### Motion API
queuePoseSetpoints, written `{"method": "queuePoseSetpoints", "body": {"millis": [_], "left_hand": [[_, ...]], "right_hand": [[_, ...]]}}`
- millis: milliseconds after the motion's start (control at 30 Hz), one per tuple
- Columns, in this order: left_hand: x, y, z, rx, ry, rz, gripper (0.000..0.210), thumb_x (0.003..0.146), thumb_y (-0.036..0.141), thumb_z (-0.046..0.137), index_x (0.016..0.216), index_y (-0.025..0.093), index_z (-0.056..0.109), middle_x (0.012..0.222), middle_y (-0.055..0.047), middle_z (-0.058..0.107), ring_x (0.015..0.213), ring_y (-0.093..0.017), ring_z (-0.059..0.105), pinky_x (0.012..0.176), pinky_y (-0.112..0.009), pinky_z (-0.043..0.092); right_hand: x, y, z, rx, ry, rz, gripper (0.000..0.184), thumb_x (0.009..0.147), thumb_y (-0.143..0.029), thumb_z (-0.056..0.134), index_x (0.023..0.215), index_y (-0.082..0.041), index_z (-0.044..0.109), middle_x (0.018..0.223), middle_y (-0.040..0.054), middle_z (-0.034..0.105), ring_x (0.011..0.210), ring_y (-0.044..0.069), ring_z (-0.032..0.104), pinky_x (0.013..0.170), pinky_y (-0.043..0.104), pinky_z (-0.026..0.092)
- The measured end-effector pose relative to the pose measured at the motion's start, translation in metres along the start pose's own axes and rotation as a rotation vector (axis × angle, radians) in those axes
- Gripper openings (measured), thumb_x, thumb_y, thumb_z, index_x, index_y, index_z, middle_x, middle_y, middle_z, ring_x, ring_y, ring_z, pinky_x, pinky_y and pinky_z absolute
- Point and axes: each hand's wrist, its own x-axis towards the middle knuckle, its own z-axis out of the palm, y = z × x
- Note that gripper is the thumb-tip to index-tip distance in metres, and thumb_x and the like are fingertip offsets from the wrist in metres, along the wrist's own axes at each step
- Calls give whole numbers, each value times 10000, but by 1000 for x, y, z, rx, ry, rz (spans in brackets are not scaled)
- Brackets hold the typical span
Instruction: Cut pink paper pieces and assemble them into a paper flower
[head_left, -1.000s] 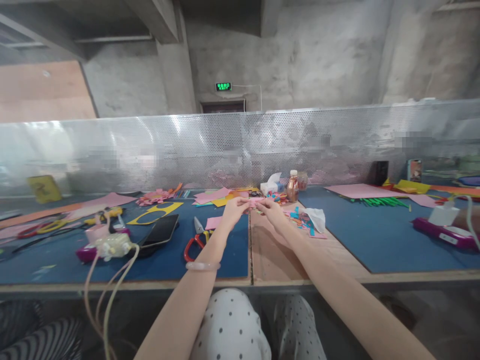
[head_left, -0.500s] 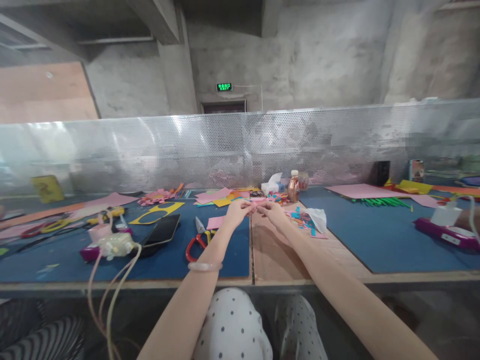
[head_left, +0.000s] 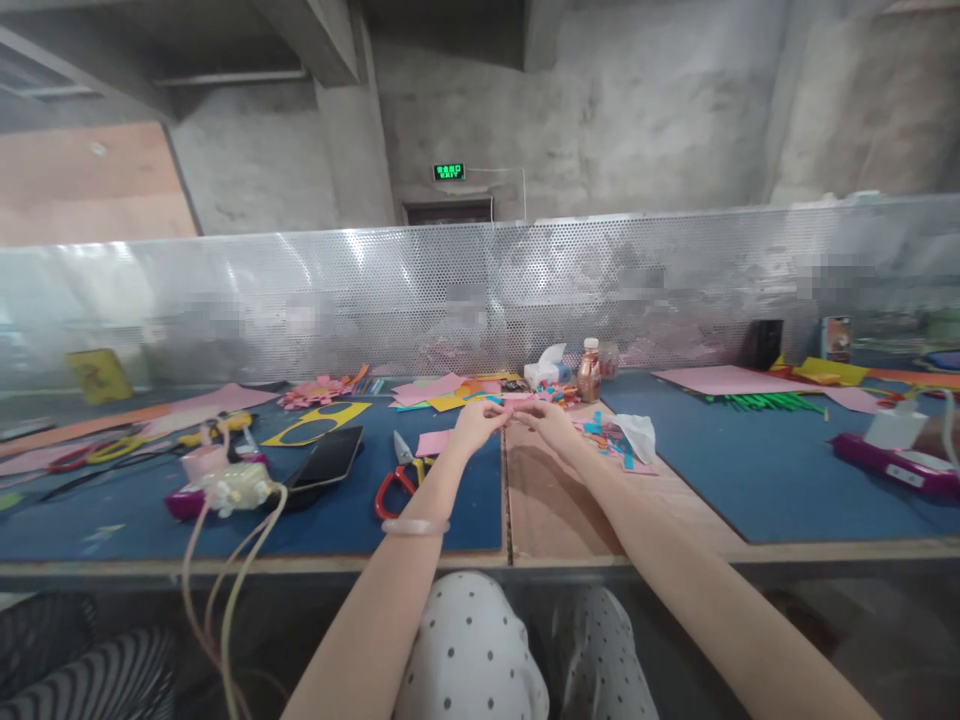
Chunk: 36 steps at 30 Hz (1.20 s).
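Note:
My left hand (head_left: 478, 424) and my right hand (head_left: 546, 421) meet over the middle of the table, fingertips pinched close together. Between them is a small piece of pink paper (head_left: 517, 403), partly covered by the fingers; its exact shape is too small to make out. Red-handled scissors (head_left: 394, 492) lie beside my left forearm, blades pointing away from me. A pink paper sheet (head_left: 433, 443) sits just left of my left hand. Right of my right hand are blue, orange and pink paper scraps (head_left: 611, 442) and a crumpled white tissue (head_left: 637, 437).
A black phone (head_left: 330, 455) and a power strip with plugs and cables (head_left: 232, 488) lie to the left. Behind my hands stand a tissue pack (head_left: 547, 370) and a bottle (head_left: 589, 372). A purple power strip (head_left: 892, 465) lies far right. A perforated metal screen (head_left: 390, 300) closes off the back.
My hands stay together around the pink paper, with only a slight shift of the fingers. The whole view has moved a little; the things on the table lie as before.

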Motion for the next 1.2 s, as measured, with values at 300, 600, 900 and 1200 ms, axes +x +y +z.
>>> {"method": "queuePoseSetpoints", "body": {"millis": [300, 600, 900, 1200], "left_hand": [[3, -5, 8, 125, -57, 9, 148, 710, 219, 574, 740, 114, 674, 722, -82, 691, 673, -160, 628, 635, -250, 472], [0, -2, 14, -85, -105, -73, 249, 749, 341, 576, 790, 104, 638, 781, -119, 690, 675, -170, 640, 564, -246, 463], [-12, 9, 10, -56, -185, -234, 181, 707, 259, 616, 775, 108, 688, 710, -87, 684, 639, -147, 619, 528, -221, 415], [-29, 8, 13, -409, -256, -324, 228, 673, 297, 661, 797, 107, 680, 788, -100, 684, 631, -106, 590, 553, -204, 384]], "right_hand": [[-2, -1, -1, -46, 37, -13, 217, 670, -345, 588, 690, -140, 657, 666, 29, 617, 634, 134, 518, 612, 263, 391], [2, 9, -6, 59, 12, 44, 257, 662, -391, 585, 633, -141, 634, 639, 22, 598, 599, 116, 508, 586, 245, 414], [3, 16, -4, -31, -108, 106, 247, 666, -393, 625, 687, -149, 647, 614, 10, 592, 557, 109, 516, 538, 229, 440], [-2, 16, -5, 221, -230, 196, 332, 612, -471, 665, 668, -148, 616, 582, -11, 568, 534, 94, 492, 523, 218, 401]]}}
